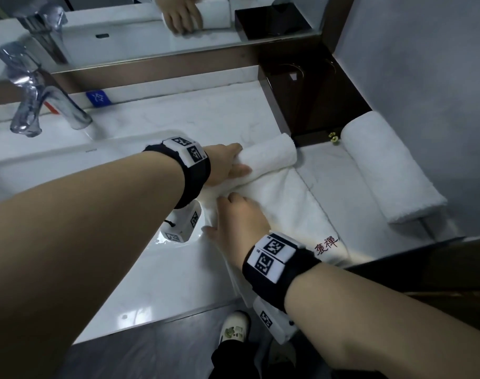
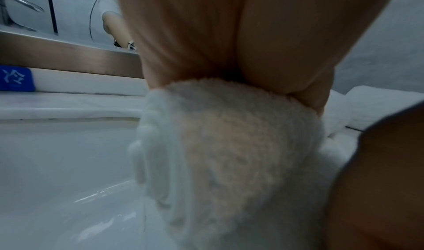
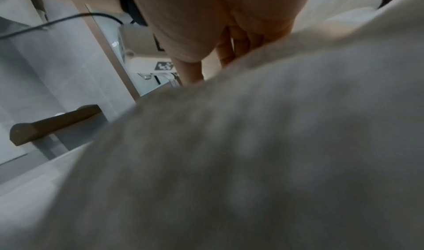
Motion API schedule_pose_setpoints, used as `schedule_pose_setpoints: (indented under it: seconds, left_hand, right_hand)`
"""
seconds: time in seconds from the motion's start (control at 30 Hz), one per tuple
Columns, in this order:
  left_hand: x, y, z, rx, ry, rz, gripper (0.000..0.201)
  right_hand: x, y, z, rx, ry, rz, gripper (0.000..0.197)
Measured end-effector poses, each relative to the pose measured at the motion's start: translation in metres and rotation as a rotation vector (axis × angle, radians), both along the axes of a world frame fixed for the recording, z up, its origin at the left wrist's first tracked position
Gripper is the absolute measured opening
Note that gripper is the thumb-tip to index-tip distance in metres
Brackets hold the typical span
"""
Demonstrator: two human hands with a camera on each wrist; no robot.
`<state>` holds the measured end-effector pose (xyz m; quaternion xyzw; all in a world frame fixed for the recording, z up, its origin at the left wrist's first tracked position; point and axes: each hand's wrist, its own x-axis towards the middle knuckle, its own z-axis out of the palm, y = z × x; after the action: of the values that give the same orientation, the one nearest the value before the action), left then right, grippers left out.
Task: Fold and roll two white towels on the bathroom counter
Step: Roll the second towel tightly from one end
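A white towel (image 1: 293,203) with red embroidered characters lies on the marble counter (image 1: 206,116), its far end wound into a roll (image 1: 271,154). My left hand (image 1: 227,162) grips the roll's far part, with fingers on top and thumb on the near side. In the left wrist view the palm (image 2: 229,36) wraps over the fluffy roll (image 2: 229,145). My right hand (image 1: 238,217) presses on the roll's near part with its thumb splayed; its fingers (image 3: 229,50) look straight against the towel (image 3: 252,145), tips hidden. A second towel (image 1: 383,165) lies fully rolled at the right.
A chrome faucet (image 1: 42,99) stands at the left above the white sink basin (image 2: 57,163). A dark wooden box (image 1: 309,99) fills the back right corner beside the grey wall. A mirror (image 1: 151,36) and a blue tag (image 1: 98,98) line the back. The counter's front edge is close to my wrists.
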<state>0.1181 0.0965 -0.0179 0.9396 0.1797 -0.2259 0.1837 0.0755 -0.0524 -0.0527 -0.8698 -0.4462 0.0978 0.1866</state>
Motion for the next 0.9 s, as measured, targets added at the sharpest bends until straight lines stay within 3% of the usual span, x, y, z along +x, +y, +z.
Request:
schedule_pose_setpoints:
  seconds: [0.17,0.3,0.53,0.73,0.9]
  left_hand:
    - [0.002,0.008,-0.004,-0.032,0.015,-0.019,0.049]
    - [0.003,0.015,-0.006,-0.019,0.017,-0.044,0.053]
    - [0.008,0.017,0.0,-0.033,0.066,-0.076,0.058]
    - [0.007,0.014,-0.001,-0.055,0.048,-0.099,0.056]
    - [0.006,0.012,-0.002,-0.057,0.02,-0.1,0.051]
  right_hand:
    - [-0.001,0.018,0.001,-0.046,-0.036,-0.033,0.013]
    - [-0.002,0.02,0.0,-0.108,-0.076,-0.012,0.004]
    - [0.002,0.022,-0.004,0.011,-0.011,0.094,0.016]
    - [0.002,0.019,-0.001,0.191,0.07,0.064,0.007]
    - [0.004,0.016,0.0,0.094,0.082,0.083,0.015]
